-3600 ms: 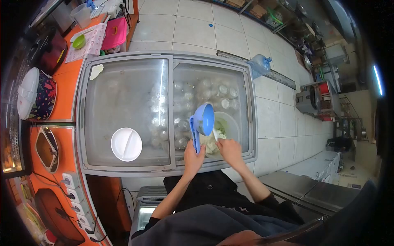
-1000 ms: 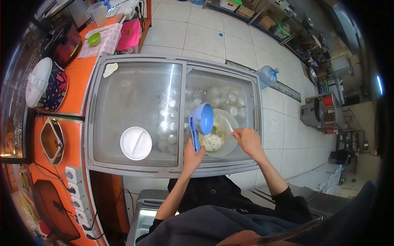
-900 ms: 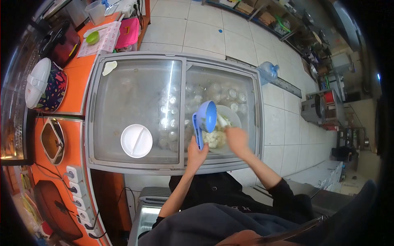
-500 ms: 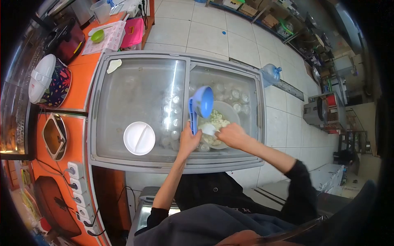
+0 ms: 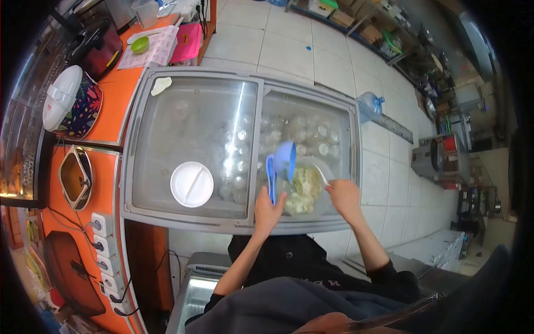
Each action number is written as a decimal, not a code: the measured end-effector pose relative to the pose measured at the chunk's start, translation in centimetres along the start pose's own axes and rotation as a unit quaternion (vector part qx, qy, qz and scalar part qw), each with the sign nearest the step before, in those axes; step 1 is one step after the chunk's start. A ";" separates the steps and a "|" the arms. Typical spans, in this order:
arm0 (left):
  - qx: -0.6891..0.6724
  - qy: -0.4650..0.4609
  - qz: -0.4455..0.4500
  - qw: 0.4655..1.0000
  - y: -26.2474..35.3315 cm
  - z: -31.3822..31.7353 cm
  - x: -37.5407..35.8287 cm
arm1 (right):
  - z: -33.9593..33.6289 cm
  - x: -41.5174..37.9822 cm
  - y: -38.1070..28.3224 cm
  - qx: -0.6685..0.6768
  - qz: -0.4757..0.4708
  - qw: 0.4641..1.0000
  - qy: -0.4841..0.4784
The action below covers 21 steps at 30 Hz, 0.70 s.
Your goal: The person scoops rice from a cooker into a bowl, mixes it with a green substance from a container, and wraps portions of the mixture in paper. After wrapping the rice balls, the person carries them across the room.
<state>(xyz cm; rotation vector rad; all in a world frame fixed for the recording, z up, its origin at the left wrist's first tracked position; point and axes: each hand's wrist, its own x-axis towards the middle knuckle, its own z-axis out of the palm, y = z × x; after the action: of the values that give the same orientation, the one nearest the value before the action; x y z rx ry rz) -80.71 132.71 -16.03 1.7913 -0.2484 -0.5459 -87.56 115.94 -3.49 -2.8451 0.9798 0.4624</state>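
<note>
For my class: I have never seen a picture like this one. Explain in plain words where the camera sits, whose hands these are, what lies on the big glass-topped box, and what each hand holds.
There is no machine here. The camera is worn on a person's head and looks down, so the picture curves at the edges and the two bare arms at the bottom are the wearer's own.

The big box is a chest freezer with sliding glass lids; round containers show faintly through the glass. On the glass stand a white divided plate and a clear bowl of pale, lumpy food.

The left hand grips the handle of a blue scoop, held upright beside the bowl. The right hand holds a thin white utensil that reaches into the food.

To the left is an orange counter.
</note>
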 end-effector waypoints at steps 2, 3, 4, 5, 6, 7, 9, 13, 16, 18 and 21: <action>0.019 0.024 0.019 0.999 0.0 -0.1 0.1 | 8.3 1.7 0.3 -0.166 -0.055 0.984 -0.013; -0.010 -0.008 -0.005 1.000 -0.6 0.5 0.4 | 6.3 2.0 0.5 -0.173 -0.060 0.983 -0.004; -0.035 -0.046 -0.034 0.998 -1.0 0.7 0.3 | 3.3 1.1 0.3 -0.083 -0.120 0.989 -0.038; -0.029 -0.050 -0.031 0.998 0.0 -0.1 0.3 | 1.6 0.5 0.3 0.015 -0.173 0.982 -0.071; 0.002 -0.022 -0.007 1.000 1.9 -1.4 0.5 | 0.6 1.4 1.6 0.011 -0.157 0.983 -0.099; 0.026 0.007 0.013 1.000 3.0 -1.9 0.7 | 1.3 3.2 1.8 0.016 -0.150 0.984 -0.099; 0.031 -0.007 0.063 0.998 1.9 -1.1 2.8 | 4.0 5.9 2.1 -0.078 -0.155 0.985 0.012; 0.052 -0.054 0.069 0.995 2.2 -1.3 5.5 | 0.8 1.0 -2.6 -0.145 -0.275 0.948 -0.072; -0.072 -0.090 -0.003 0.993 -0.2 0.0 3.6 | -0.9 -1.4 -1.1 -0.095 -0.262 0.947 -0.160; -0.046 -0.085 -0.017 0.995 0.2 0.6 0.7 | 3.6 -1.0 -0.5 -0.035 -0.108 0.990 -0.083; -0.041 -0.070 -0.032 0.996 0.1 0.4 -3.1 | 0.4 -0.7 2.4 0.047 -0.068 0.996 0.018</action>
<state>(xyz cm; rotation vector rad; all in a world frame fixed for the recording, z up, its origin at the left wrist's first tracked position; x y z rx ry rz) -83.56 133.71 -15.30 1.6889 -0.2620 -0.7199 -89.64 114.50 -3.60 -2.8203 0.7831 0.3422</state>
